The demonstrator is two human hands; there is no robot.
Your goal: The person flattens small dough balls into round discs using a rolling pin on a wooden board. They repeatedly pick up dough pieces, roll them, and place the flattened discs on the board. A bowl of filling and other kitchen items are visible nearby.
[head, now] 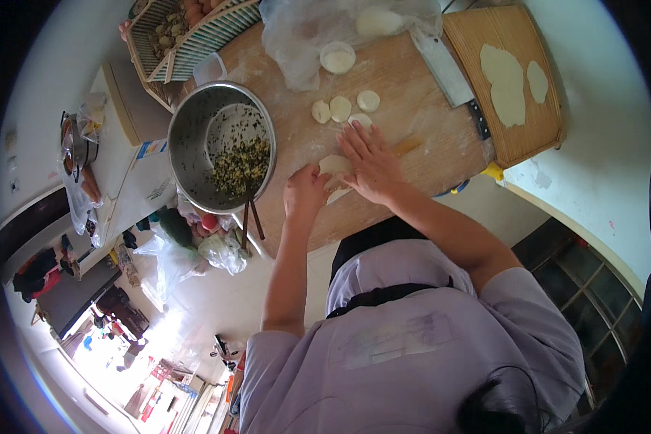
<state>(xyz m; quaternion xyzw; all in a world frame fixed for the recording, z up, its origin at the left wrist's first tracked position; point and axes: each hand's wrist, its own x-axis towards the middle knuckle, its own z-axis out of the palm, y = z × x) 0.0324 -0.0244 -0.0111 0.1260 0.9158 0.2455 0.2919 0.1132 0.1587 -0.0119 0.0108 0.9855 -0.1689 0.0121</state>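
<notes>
A flattened dough wrapper lies on the floured wooden board before me. My left hand has curled fingers, with the thumb and forefinger at the wrapper's left edge. My right hand presses down, fingers stretched forward, over a small wooden rolling pin. The pin is blurred; one end sticks out right of the hand, and its middle is hidden under the palm. Just beyond the right fingertips sit several small dough rounds, among them one set apart and one partly covered by the fingertips.
Left of my hands stands a steel bowl of chopped green filling, with chopsticks in it. A cleaver lies right. Beyond are a flour tub, plastic sheeting, a basket, and a woven tray holding flat dough.
</notes>
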